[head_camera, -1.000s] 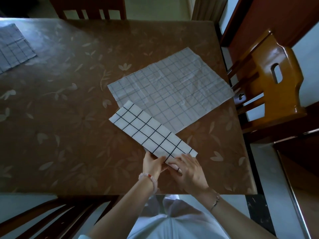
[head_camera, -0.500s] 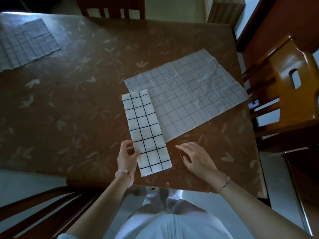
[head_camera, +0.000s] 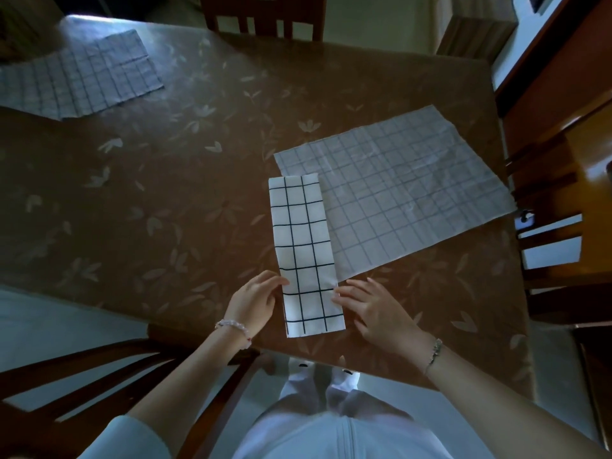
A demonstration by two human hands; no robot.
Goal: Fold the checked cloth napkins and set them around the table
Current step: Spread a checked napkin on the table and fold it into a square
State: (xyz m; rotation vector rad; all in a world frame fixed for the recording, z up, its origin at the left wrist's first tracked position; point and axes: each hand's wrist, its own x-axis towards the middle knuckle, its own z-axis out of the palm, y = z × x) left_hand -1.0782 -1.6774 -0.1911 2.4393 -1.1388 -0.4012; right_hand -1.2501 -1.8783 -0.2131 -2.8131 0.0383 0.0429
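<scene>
Brown leaf-patterned table [head_camera: 165, 210] carries the folded napkin strip [head_camera: 303, 253] at its near edge, overlapping an unfolded napkin [head_camera: 414, 193]; left hand [head_camera: 255, 301] and right hand [head_camera: 374, 309], fingers loosely straight, touch its long sides.

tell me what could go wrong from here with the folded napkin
The folded napkin lies over an edge of the open napkin; sliding it may drag or rumple that one. The left hand and right hand touch only its near end, so the far layers might spring open.

A wooden chair [head_camera: 261, 18] stands at the leaf-patterned table's [head_camera: 165, 210] far side.
</scene>
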